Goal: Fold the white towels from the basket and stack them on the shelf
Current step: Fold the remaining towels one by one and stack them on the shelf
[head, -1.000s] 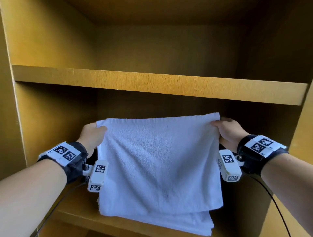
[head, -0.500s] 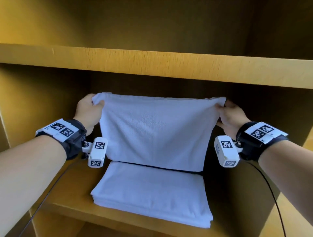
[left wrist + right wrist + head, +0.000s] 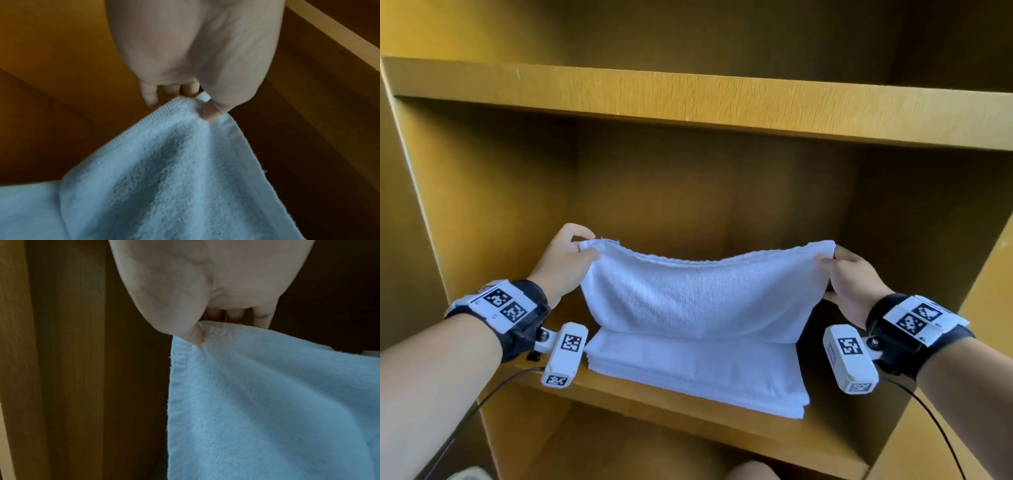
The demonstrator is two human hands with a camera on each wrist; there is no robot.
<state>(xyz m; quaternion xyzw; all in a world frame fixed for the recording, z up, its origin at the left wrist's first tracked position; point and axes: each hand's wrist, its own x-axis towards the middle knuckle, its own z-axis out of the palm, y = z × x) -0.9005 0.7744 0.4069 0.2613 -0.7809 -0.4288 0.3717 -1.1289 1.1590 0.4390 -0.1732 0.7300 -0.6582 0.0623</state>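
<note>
A folded white towel (image 3: 695,294) hangs between my two hands inside the yellow shelf compartment, its lower fold resting on a stack of folded white towels (image 3: 698,370). My left hand (image 3: 571,253) pinches its top left corner between thumb and fingers. My right hand (image 3: 846,270) pinches the top right corner. The towel's top edge sags in the middle. In the left wrist view my thumb presses the towel (image 3: 185,162) corner against my fingers. The right wrist view shows the same pinch on the towel (image 3: 267,402). The stack sits on the shelf board (image 3: 688,411).
The upper shelf board (image 3: 688,99) runs across above my hands. The compartment's left wall (image 3: 482,212) and right wall (image 3: 914,233) stand close to each hand. A lower compartment opens beneath. Cables hang from both wrists.
Both hands have carried the towel down and deeper into the compartment. Its lower part now lies on the stack, and the top edge has gone slack and sags.
</note>
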